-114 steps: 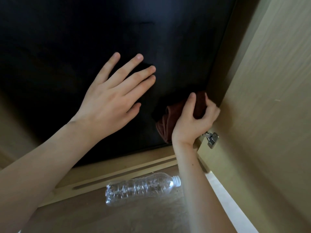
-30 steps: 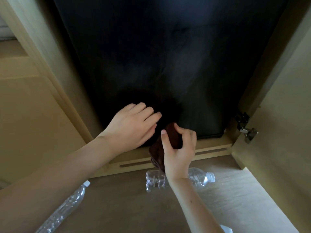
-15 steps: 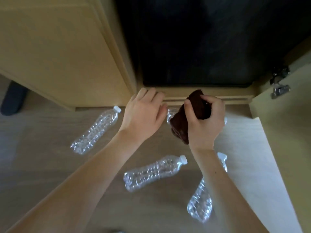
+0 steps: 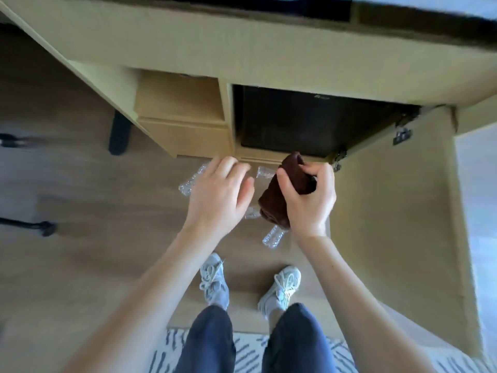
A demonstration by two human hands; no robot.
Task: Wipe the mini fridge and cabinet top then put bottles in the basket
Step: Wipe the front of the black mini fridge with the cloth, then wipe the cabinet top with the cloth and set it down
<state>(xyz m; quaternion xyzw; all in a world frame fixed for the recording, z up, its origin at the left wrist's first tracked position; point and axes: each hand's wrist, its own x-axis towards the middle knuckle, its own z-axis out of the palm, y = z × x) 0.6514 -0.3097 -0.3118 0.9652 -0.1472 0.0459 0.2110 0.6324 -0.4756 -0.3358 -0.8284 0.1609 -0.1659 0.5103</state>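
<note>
Mini fridge [image 4: 304, 122], black, sits in the right-hand bay of the wooden cabinet [image 4: 242, 49], with the cabinet door [image 4: 398, 224] swung wide open to the right on its hinges. In the head view, seen from standing height, both forearms reach forward and down. The right hand [image 4: 306, 200] is curled, thumb and fingers closed as a grip around a bunched brown cloth [image 4: 285, 189], held in the air just in front of the fridge's lower edge. The left hand [image 4: 220, 195] is spread palm-down beside it, fingers loosely extended, its grip wide and holding nothing; the two hands are near but apart. Below them, clear plastic bottles [image 4: 273, 236] lie scattered on the wooden floor [image 4: 94, 211], mostly hidden by the hands. The person's two sneakers [image 4: 215, 281] stand on the floor just short of the bottles, a striped rug [image 4: 247, 354] behind them. Bare floor lies open to the left; the open door bounds the right side.
</note>
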